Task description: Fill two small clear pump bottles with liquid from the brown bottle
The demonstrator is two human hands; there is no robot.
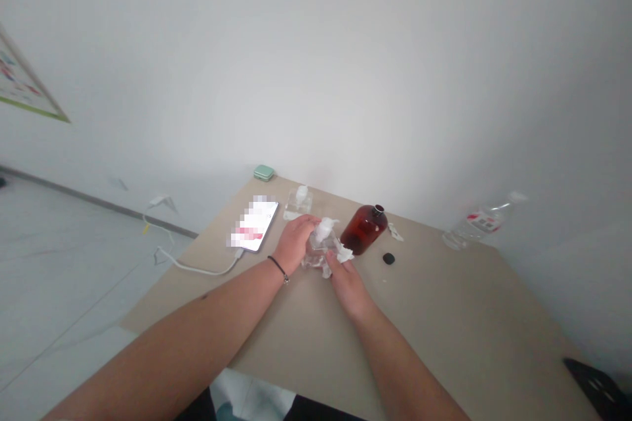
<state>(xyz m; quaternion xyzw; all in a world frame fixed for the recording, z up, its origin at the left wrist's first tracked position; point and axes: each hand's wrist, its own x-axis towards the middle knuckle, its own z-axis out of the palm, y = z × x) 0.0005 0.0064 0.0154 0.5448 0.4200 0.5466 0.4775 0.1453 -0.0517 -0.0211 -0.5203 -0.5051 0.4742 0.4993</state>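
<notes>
Bare forearms (187,325) are extended across a beige table (424,316), a closed left-hand grip (295,243) and a curled right-hand grip (348,284) pinching a clear glass-like lump wrapped in soft white tissue (320,253), which is judged light, slippery and fragile, best held through the tissue.

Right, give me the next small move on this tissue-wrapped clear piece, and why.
Probably pull the loose white tissue off the clear piece with the right hand, since it touches that tissue while the left hand holds the piece from above.
</notes>
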